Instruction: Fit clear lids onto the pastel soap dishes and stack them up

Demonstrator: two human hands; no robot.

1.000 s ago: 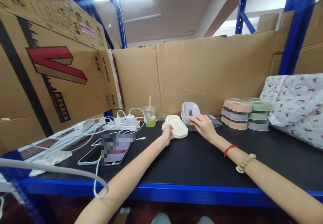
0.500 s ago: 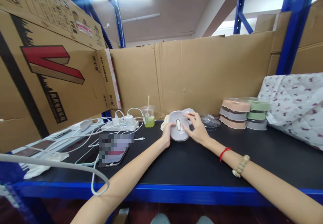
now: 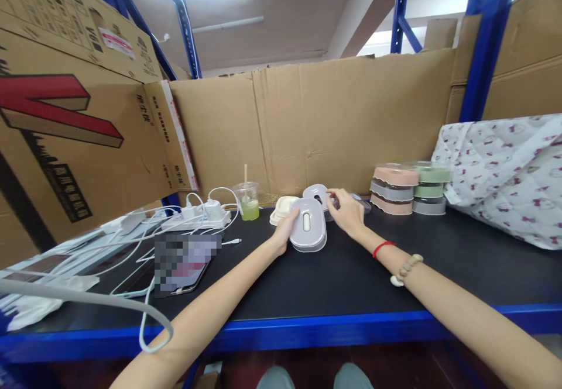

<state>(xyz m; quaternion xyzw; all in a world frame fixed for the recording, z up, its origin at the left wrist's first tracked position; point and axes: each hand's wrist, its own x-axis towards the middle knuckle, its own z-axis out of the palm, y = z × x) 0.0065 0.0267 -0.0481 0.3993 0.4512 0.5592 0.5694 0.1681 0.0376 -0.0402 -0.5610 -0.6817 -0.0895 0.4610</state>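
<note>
My left hand (image 3: 284, 232) grips the left edge of a lavender plastic lid-like piece (image 3: 314, 238), rounded-square with a cream oval in its middle, tilted towards me above the black tabletop. My right hand (image 3: 348, 210) is bent beside a second lavender piece (image 3: 311, 191), which has a dark opening. Its thumb and forefinger are apart at that piece's right edge; whether they touch it I cannot tell. Behind my left hand lies a cream plastic piece (image 3: 281, 206). Clear plastic covers (image 3: 360, 203) lie partly hidden behind my right hand.
Stacked peach, lavender and green containers (image 3: 395, 191) stand at the right, beside a patterned white quilted cloth (image 3: 504, 178). A cup of green drink (image 3: 250, 209), a power strip (image 3: 211, 222) with white cables and a phone (image 3: 188, 266) are at the left. Cardboard (image 3: 281, 137) walls the back.
My right hand has come off the lavender lid-like piece and moved right. My left hand keeps hold of it, now slightly lower. The view has shifted, so the surroundings appear further left.
</note>
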